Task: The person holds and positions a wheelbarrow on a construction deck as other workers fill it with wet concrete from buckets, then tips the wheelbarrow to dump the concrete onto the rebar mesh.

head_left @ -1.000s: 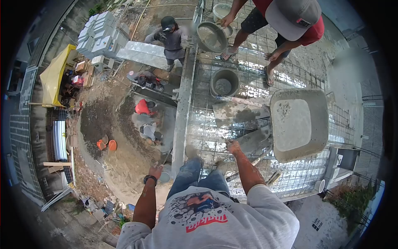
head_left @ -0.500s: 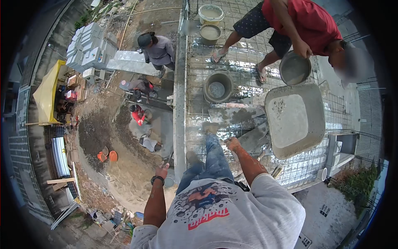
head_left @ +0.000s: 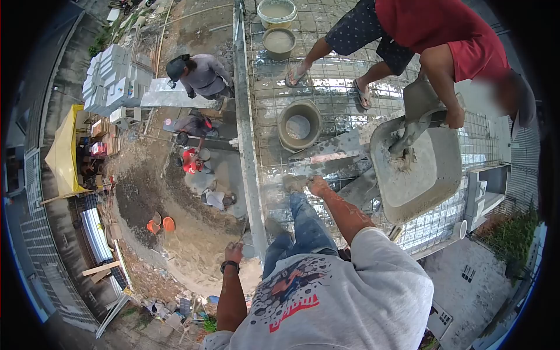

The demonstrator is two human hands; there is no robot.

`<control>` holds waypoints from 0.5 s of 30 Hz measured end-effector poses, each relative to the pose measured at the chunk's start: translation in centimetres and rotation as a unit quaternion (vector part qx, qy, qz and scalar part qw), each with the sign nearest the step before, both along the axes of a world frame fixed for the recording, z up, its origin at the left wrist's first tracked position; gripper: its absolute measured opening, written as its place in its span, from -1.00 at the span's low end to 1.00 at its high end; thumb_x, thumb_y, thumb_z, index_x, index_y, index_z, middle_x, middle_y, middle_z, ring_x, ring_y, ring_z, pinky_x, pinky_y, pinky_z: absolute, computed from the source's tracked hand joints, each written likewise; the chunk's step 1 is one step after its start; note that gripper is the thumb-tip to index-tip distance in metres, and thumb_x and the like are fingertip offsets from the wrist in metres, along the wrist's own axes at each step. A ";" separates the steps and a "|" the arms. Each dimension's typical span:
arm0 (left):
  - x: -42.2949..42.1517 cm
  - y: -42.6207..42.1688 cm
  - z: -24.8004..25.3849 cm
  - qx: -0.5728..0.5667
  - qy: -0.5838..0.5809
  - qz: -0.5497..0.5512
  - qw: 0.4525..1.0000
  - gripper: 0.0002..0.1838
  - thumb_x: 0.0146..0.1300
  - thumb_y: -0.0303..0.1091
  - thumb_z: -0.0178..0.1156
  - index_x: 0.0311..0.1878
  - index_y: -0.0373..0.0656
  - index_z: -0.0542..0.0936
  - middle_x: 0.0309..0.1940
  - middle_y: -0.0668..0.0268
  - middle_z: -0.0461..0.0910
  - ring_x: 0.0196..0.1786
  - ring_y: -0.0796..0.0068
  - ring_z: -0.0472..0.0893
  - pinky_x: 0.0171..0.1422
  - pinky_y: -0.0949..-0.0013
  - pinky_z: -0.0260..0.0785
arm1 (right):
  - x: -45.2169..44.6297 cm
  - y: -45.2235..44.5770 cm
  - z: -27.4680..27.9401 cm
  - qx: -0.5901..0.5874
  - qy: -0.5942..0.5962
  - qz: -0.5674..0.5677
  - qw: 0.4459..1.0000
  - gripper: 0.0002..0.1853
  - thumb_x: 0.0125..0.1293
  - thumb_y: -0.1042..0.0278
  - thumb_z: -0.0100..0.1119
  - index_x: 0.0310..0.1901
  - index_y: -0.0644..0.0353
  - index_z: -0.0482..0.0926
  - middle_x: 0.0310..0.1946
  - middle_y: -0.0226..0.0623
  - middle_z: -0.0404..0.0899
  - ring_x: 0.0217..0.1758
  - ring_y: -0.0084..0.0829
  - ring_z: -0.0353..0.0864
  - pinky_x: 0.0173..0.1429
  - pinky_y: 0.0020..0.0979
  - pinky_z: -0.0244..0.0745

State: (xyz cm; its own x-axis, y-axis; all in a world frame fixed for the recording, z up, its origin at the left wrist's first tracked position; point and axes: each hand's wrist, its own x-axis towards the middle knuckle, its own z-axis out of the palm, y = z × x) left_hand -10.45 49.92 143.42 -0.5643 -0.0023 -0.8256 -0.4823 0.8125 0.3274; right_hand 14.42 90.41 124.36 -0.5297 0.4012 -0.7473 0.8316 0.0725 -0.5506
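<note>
My left hand (head_left: 233,252), with a dark band on its wrist, hangs beyond the edge beam (head_left: 252,146) with curled fingers; whatever they hold, if anything, is too small to make out. Close beside it, a small grey bucket (head_left: 249,251) shows below. In front of my jeans my right hand (head_left: 318,186) is closed, its inner side hidden. Ahead of it lie mortar-smeared boards (head_left: 329,153) and a large mixing tub (head_left: 449,184). A co-worker in a red shirt (head_left: 431,29) tips a bucket (head_left: 421,100), and wet grey mix (head_left: 411,135) runs into the tub.
A rebar grid (head_left: 338,87) spans the deck. On it stand a black bucket (head_left: 299,125) and two filled buckets, one grey (head_left: 279,44), one white (head_left: 277,13). Left of the beam, the ground drops away; several people work there near orange buckets (head_left: 168,224) and stacked blocks (head_left: 114,79).
The co-worker has moved the bucket over the tub and tilted it, so mix pours out. My left hand has lowered slightly, and my right hand has shifted a little up and left.
</note>
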 end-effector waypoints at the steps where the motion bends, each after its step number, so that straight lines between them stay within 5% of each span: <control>1: 0.0 0.9 0.1 0.010 0.018 -0.016 1.000 -0.46 0.28 -0.32 0.32 0.31 -0.23 0.49 -0.19 0.30 0.69 -0.25 0.48 0.62 -0.31 0.30 0.48 | -0.5 0.7 0.6 -0.009 -0.002 -0.007 1.000 -0.53 0.41 -0.01 -0.02 0.09 0.16 0.65 0.17 0.04 0.58 0.29 0.06 0.51 0.40 -0.08 0.38; 9: -0.9 5.4 0.2 0.068 0.091 -0.144 0.983 -0.44 0.30 -0.32 0.30 0.32 -0.37 0.49 -0.05 0.18 0.68 -0.11 0.43 0.67 0.02 0.46 0.52 | 0.4 -0.3 0.6 0.045 -0.010 -0.046 0.998 -0.54 0.40 -0.01 0.03 0.11 0.13 0.66 0.19 0.04 0.58 0.28 0.06 0.52 0.40 -0.09 0.39; 15: 0.2 2.7 3.1 0.060 0.012 -0.037 0.997 -0.52 0.27 -0.33 0.30 0.23 -0.34 0.58 0.02 0.17 0.67 -0.06 0.38 0.66 0.01 0.21 0.57 | 1.5 -1.6 4.6 -0.015 -0.097 0.043 0.994 -0.50 0.44 0.10 -0.17 0.17 0.23 0.62 0.28 0.08 0.50 0.35 0.02 0.49 0.49 -0.15 0.32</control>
State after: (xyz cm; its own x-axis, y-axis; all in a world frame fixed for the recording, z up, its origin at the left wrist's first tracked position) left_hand -10.22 52.58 146.48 -0.5791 0.1377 -0.8035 -0.4126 0.8006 0.4346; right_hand 15.93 88.84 128.93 -0.4057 0.3374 -0.8494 0.9139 0.1338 -0.3834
